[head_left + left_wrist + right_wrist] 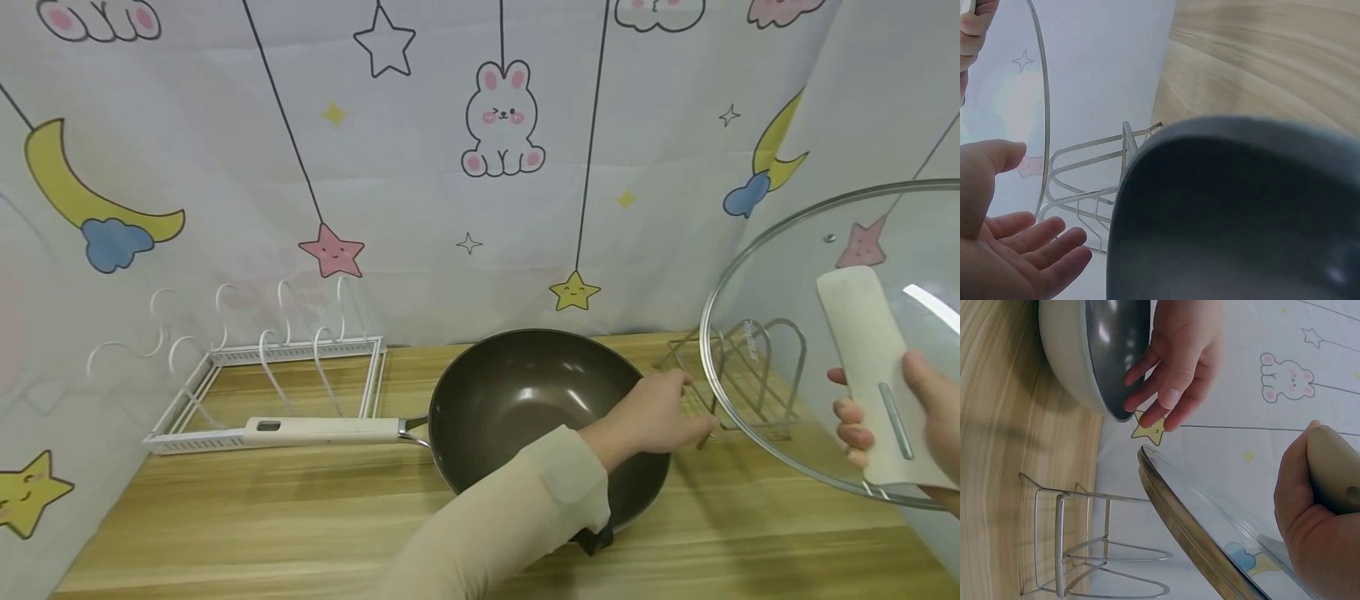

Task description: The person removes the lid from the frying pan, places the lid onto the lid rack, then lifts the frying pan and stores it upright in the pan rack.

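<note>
Firstly, noted a pale backdrop [420, 179] printed with stars, moons and a rabbit, extending along the rear and both sides. Recorded in front of it a bench [262, 517] with a wood-grain surface. Found on the bench, near centre, a deep pan [510, 408], dark inside, mouth upward, with its pale pan handle [330, 430] pointed left. Observed at right a round glass lid [795, 333] with a metal rim, held clear of the bench, tilted steeply and apart from the pan. Located at left a white rack [300, 352] with curved upright bars, its front right corner behind the pan handle; could not determine contact between these two. Identified at right, partly seen through the lid, a smaller wire rack [1060, 540], standing on the bench. Inspected the left hand [656, 417]: open and relaxed, fingers slightly bent, holding nothing, over the right edge of the pan, near the lid and wire rack. Confirmed the right hand [941, 417] wrapped around the pale lid handle [873, 350]. Detected lastly a small metal vent [830, 238] in the glass.
</note>
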{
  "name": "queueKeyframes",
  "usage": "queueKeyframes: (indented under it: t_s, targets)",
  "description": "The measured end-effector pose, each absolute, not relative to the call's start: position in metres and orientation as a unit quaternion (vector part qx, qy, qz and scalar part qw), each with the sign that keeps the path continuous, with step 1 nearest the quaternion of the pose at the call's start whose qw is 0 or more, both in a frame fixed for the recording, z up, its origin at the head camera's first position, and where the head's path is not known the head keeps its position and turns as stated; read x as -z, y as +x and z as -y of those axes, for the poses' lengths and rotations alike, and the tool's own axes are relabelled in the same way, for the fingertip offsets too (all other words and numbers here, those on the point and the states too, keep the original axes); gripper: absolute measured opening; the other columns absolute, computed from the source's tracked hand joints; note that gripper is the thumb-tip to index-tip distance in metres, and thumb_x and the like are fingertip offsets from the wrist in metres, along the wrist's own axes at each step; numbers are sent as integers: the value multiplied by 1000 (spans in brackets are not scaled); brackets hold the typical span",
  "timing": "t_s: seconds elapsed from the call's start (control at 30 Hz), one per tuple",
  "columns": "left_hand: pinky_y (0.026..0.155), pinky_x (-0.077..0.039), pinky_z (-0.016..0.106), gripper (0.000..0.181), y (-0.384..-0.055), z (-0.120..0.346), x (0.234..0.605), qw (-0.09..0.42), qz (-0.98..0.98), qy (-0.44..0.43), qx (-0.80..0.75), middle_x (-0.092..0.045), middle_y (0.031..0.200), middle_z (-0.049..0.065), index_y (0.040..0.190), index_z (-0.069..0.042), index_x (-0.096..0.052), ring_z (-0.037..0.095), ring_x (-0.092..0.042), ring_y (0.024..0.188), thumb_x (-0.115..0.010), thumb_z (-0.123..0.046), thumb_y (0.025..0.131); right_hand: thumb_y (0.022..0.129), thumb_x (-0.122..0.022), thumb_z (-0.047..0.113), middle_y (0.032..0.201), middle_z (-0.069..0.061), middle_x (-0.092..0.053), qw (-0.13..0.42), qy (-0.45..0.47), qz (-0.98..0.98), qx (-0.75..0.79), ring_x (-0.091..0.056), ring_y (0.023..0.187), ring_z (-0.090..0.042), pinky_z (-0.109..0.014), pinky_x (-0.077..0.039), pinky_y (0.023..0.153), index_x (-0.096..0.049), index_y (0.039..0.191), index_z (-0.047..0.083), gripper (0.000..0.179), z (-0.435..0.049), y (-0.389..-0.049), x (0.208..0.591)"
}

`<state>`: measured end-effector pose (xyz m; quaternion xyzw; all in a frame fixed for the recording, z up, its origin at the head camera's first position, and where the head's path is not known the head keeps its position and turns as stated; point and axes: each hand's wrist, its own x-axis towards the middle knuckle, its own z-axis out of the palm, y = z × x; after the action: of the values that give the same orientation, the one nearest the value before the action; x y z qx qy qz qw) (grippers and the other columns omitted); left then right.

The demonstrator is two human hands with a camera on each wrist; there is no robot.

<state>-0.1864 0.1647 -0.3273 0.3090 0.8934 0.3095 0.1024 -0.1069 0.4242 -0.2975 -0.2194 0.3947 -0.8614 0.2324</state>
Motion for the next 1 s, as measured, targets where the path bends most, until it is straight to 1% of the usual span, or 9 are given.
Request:
queueKeyframes:
  t_s: [0.3, 0.4, 0.47, 0.63, 0.67, 0.8, 0.87, 0.9, 1.0]
  targets:
    - [84, -48, 17, 53, -189, -174, 328, 136, -877, 275, -368, -59, 126, -5, 132, -17, -48, 7, -58, 109, -64, -41, 88, 95, 9, 50, 98, -22, -61, 224, -218, -399, 862, -64, 83, -28, -44, -57, 74, -44, 131, 0, 81, -428, -106, 296]
    - [80, -49, 18, 50, -190, -177, 328, 149, -871, 259, -390, -59, 126, -8, 132, -18, -48, 6, -60, 103, -64, -37, 89, 95, 8, 51, 99, -22, -61, 227, -220, -392, 864, -64, 83, -29, -45, -57, 74, -43, 131, -1, 81, -430, -106, 296]
    - [79, -50, 19, 49, -189, -180, 328, 158, -866, 245, -405, -59, 125, -8, 132, -19, -48, 6, -60, 102, -64, -36, 89, 95, 8, 51, 99, -22, -61, 225, -219, -392, 864, -64, 83, -29, -45, -57, 74, -43, 131, -1, 81, -431, -105, 295]
    - [83, -50, 20, 48, -189, -185, 328, 165, -863, 224, -422, -60, 123, -8, 130, -19, -50, 8, -59, 106, -66, -36, 88, 94, 9, 51, 99, -22, -62, 222, -217, -398, 863, -64, 83, -28, -45, -57, 74, -44, 130, 0, 81, -432, -105, 295]
    - [81, -50, 20, 48, -189, -186, 329, 166, -862, 222, -425, -60, 123, -8, 131, -19, -50, 8, -60, 103, -66, -35, 88, 95, 8, 51, 98, -22, -62, 221, -218, -397, 864, -64, 83, -29, -45, -57, 73, -44, 130, 0, 81, -432, -105, 295]
    - [79, -50, 20, 48, -191, -189, 329, 170, -857, 218, -435, -59, 124, -8, 131, -18, -50, 7, -61, 99, -65, -34, 88, 95, 6, 51, 98, -22, -62, 218, -218, -396, 865, -65, 82, -29, -46, -57, 73, -43, 130, 0, 79, -433, -107, 295]
    - [81, -50, 20, 49, -193, -190, 328, 171, -854, 222, -438, -59, 124, -7, 132, -18, -50, 8, -60, 101, -65, -35, 89, 95, 5, 52, 99, -23, -62, 223, -224, -388, 866, -65, 83, -30, -47, -57, 74, -42, 131, 0, 79, -435, -109, 295]
    - [83, -49, 20, 49, -194, -191, 328, 169, -854, 225, -437, -59, 124, -6, 132, -17, -50, 8, -59, 105, -64, -35, 89, 95, 6, 52, 99, -24, -62, 223, -227, -387, 865, -65, 84, -31, -47, -57, 74, -42, 132, 0, 80, -436, -110, 295]
    - [87, -48, 20, 50, -196, -192, 327, 173, -851, 229, -441, -60, 126, -5, 132, -16, -50, 9, -58, 110, -64, -35, 88, 95, 7, 51, 100, -24, -62, 225, -236, -384, 864, -65, 84, -32, -48, -57, 74, -41, 133, 0, 80, -439, -111, 296]
